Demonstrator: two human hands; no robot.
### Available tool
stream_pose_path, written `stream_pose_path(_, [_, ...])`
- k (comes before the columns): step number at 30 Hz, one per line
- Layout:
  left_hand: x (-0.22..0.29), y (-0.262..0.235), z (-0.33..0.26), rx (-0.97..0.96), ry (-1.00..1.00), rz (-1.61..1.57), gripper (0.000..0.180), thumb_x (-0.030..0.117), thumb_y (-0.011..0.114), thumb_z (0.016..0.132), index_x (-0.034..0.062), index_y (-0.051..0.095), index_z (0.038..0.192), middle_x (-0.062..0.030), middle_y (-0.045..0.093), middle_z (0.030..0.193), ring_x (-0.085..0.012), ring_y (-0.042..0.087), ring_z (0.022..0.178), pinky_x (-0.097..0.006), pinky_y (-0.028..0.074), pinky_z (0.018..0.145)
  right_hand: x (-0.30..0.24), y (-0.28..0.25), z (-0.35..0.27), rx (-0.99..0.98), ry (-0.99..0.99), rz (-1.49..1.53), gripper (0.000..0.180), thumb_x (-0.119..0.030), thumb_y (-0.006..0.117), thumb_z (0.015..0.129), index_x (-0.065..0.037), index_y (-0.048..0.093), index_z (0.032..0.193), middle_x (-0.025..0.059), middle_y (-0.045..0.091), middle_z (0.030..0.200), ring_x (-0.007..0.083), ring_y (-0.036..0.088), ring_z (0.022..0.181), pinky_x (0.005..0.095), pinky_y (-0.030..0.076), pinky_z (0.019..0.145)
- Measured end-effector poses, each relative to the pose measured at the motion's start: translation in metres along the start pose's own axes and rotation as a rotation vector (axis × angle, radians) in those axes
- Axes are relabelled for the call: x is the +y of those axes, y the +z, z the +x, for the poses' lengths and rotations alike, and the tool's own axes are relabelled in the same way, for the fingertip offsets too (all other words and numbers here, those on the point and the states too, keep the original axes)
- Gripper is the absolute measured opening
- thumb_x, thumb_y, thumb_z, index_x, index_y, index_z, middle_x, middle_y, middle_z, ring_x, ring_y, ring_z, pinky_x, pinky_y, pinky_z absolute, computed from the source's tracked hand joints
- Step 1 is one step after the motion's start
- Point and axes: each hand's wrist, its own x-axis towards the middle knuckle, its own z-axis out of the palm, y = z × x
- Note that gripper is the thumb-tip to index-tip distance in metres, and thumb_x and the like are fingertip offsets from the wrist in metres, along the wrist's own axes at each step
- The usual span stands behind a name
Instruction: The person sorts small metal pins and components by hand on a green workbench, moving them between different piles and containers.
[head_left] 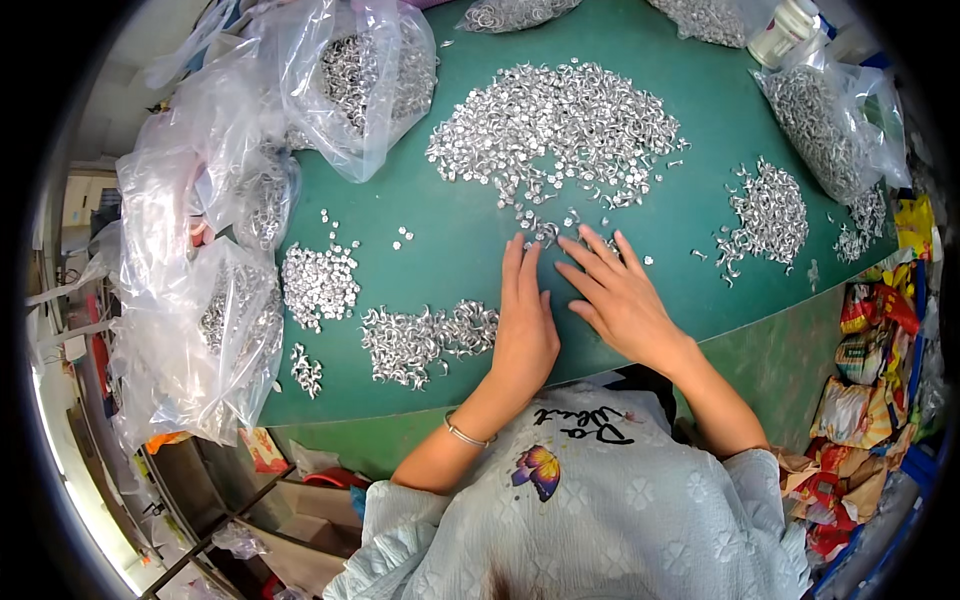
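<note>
A large pile of small silver metal pieces [560, 125], some curved and some roundish, is spread on the green table [430, 240]. My left hand [527, 325] lies with its fingers stretched toward the pile's near edge. Beside it my right hand [625, 305] is flat with its fingers spread. A few loose pieces [545, 230] lie right at the fingertips of both hands. Next to my left wrist is a smaller heap of curved silver pieces [410, 345]. Neither hand is seen gripping anything.
Farther left sits a heap of roundish pieces [320, 283], with a small cluster [306, 370] below it. Another heap [768, 212] lies on the right. Clear plastic bags of pieces [365, 85] line the left; another bag [820, 125] and a white jar [784, 32] stand far right.
</note>
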Motion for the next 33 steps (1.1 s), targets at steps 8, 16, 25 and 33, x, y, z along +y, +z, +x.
stream_pose_path(8, [0.001,0.007,-0.005,-0.128,0.114,0.105,0.054,-0.014,0.048,0.084,-0.007,0.04,0.136,-0.0294,0.027,0.149,-0.0476,0.026,0.14,-0.049,0.03,0.113,0.015,-0.01,-0.021,0.23,-0.042,-0.051,0.023,-0.007,0.074,0.074,-0.005,0.067,0.095,0.0077,0.061,0.113,0.0304,0.055,0.11,0.0425,0.042,0.092])
stream_pose_path(16, [0.005,0.009,0.021,0.044,0.128,0.268,0.045,0.0,0.062,0.084,0.0026,0.054,0.128,-0.0144,0.05,0.125,-0.0337,0.049,0.109,-0.043,0.038,0.091,0.011,-0.009,0.014,0.374,0.168,-0.097,0.022,-0.009,0.072,0.078,-0.004,0.066,0.099,0.0078,0.059,0.112,0.0284,0.053,0.103,0.0403,0.04,0.086])
stream_pose_path(25, [-0.002,0.007,0.021,0.034,0.139,0.275,0.035,0.008,0.07,0.08,0.0047,0.06,0.114,-0.0092,0.054,0.113,-0.0279,0.051,0.102,-0.039,0.037,0.082,0.011,-0.009,0.015,0.24,0.112,-0.071,0.024,-0.008,0.071,0.079,-0.003,0.066,0.102,0.0092,0.056,0.119,0.0284,0.05,0.111,0.0424,0.037,0.094])
stream_pose_path(33, [-0.009,-0.003,0.015,0.008,0.152,0.27,0.034,0.005,0.069,0.08,0.0045,0.061,0.113,-0.0081,0.056,0.111,-0.0274,0.052,0.1,-0.038,0.037,0.081,0.021,0.0,0.048,0.206,0.091,-0.138,0.025,-0.007,0.072,0.076,-0.004,0.065,0.1,0.0058,0.058,0.105,0.0256,0.051,0.099,0.0388,0.038,0.085])
